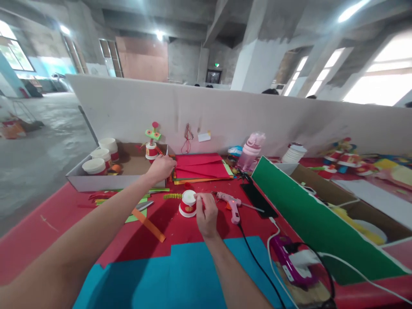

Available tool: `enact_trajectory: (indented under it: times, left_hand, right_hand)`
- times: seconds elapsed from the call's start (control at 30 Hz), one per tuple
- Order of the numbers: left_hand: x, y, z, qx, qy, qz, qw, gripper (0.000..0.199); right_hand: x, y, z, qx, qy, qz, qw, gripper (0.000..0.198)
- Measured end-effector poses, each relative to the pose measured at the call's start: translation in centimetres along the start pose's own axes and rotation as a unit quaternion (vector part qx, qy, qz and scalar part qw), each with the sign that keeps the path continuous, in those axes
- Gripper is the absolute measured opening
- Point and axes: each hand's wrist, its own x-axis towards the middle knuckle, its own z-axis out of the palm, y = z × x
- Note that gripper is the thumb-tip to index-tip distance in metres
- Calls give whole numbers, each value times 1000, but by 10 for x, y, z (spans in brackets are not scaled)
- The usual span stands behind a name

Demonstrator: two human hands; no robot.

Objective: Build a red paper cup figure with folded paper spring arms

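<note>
An upside-down red-and-white paper cup stands on the red tabletop, with a yellow-green accordion-folded paper strip sticking out on its left. My right hand is closed at the cup's right side, thumb and finger against it. Reaching forward, my left hand has its fingers closed beside the finished-looking cup figure, which has a green paper head and a red folded arm. Whatever is in the left fingertips is too small or hidden to make out.
A cardboard tray holds white-topped cups at left. Red paper sheets lie behind the cup. A pink glue gun, phone and purple power strip are right, beside a green-sided box. Scissors lie left; blue sheets in front.
</note>
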Motion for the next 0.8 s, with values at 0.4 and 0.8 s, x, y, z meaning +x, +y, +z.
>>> enact_trajectory:
  times: [0.4, 0.8]
  left_hand:
    - [18, 12, 64, 146, -198, 61, 967, 16]
    - [6, 41, -4, 179, -168, 40, 969, 21]
  right_hand:
    - [2, -4, -2, -4, 28, -13, 1000, 21]
    - [7, 1, -3, -3, 61, -9, 998, 21]
